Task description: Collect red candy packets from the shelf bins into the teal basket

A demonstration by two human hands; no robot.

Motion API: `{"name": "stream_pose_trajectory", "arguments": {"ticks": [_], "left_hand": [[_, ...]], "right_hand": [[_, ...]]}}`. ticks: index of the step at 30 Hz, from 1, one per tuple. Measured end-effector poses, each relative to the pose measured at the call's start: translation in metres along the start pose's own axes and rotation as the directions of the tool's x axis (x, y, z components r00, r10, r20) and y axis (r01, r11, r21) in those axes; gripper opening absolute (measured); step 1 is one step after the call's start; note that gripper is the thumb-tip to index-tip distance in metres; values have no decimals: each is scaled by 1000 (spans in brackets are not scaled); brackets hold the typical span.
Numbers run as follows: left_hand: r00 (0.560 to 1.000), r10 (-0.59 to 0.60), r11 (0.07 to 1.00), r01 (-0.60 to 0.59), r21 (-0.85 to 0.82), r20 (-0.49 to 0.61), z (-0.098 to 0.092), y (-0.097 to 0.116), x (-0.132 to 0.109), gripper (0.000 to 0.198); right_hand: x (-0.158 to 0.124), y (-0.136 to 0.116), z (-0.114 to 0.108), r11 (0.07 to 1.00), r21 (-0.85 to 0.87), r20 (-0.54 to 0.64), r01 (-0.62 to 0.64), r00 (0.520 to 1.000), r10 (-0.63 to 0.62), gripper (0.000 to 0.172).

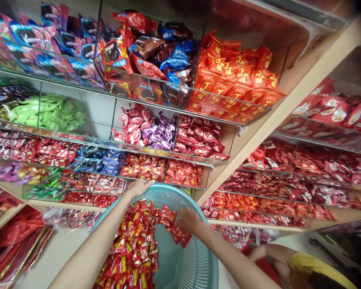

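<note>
A round teal plastic mesh basket (180, 200) sits below me, and a heap of small red-and-gold wrapped sweets (132, 245) fills its left side. My left hand (140, 186) rests on the far rim, its fingers curled over the edge. My right hand (188, 220) is over the basket's middle, holding a few red sweet packets (174, 226) that hang above the heap's right side. The basket's lower right interior shows bare mesh.
Tiered glass-fronted shelves (108, 140) filled with colourful packaged sweets rise ahead and to the right. A person in a yellow top (313, 269) reaches at the lower right, with their hand (258, 253) near a red object. Red gift bags (21, 237) stand at the lower left.
</note>
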State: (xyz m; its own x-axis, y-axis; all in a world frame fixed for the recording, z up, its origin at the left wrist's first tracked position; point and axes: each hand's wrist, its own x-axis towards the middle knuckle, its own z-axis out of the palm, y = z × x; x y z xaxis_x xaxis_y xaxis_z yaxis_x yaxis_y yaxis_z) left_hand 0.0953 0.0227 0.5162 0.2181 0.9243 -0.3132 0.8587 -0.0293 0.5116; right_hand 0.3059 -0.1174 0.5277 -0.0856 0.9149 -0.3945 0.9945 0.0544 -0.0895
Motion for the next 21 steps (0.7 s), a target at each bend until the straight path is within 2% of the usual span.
{"name": "stream_pose_trajectory", "arguments": {"ticks": [3, 6, 10, 14, 16, 18, 20, 21], "left_hand": [[1000, -3, 1000, 3, -4, 5, 0, -1, 0, 75], [1000, 2, 1000, -2, -11, 10, 0, -1, 0, 76], [1000, -3, 1000, 3, -5, 8, 0, -1, -1, 77], [1000, 0, 1000, 0, -3, 0, 1, -1, -1, 77], [1000, 6, 1000, -6, -3, -1, 2, -2, 1, 77], [1000, 10, 1000, -10, 0, -2, 3, -3, 2, 77], [1000, 9, 1000, -9, -2, 0, 3, -4, 3, 77], [1000, 6, 1000, -6, -3, -1, 4, -4, 3, 76]], "right_hand": [[-10, -5, 12, 999, -14, 91, -45, 995, 46, 39], [-15, -8, 23, 999, -37, 138, -37, 990, 42, 45], [-15, -9, 29, 998, -53, 150, -18, 988, 25, 38], [-14, -7, 24, 998, -69, 210, -1, 977, 16, 28], [-12, -5, 20, 999, -35, 326, -12, 945, 22, 18], [-7, -3, 16, 999, 19, 454, -28, 891, 16, 9], [0, -2, 13, 998, 44, 521, -43, 853, 14, 11], [4, -2, 12, 998, 38, 513, -47, 858, 21, 14]]}}
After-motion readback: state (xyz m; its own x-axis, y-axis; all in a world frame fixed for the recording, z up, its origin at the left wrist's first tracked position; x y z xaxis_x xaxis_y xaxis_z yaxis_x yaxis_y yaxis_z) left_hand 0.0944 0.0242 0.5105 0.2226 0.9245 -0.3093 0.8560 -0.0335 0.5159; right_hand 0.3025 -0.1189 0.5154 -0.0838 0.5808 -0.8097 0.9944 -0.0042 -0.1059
